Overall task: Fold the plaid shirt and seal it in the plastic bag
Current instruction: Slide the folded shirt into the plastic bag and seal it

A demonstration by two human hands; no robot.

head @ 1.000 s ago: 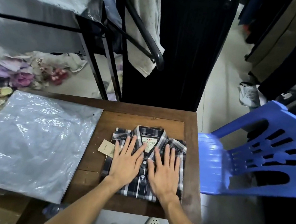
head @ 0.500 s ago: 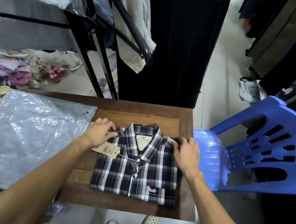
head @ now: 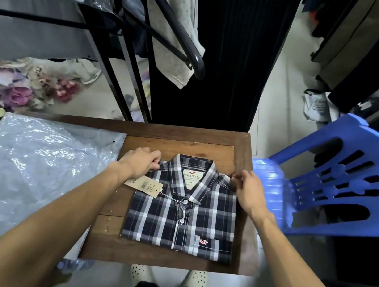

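Observation:
The navy-and-white plaid shirt (head: pixel 181 216) lies folded into a neat rectangle, collar away from me, on the wooden table (head: pixel 184 140). A brown paper tag (head: pixel 144 184) hangs off its left shoulder. My left hand (head: pixel 141 161) pinches the shirt's left shoulder corner. At the opposite corner my right hand (head: pixel 249 192) pinches the right shoulder. A clear plastic bag (head: pixel 29 175) lies flat on the table's left side, apart from the shirt.
A blue plastic chair (head: pixel 342 177) stands close against the table's right edge. A black clothes rack (head: pixel 126 64) with hanging garments rises behind the table. Shoes and bagged clothes are piled on the floor at the left.
One second ago both palms lay flat on the shirt's front. They have since slid up and outward to the two shoulder corners, where they now pinch the fabric.

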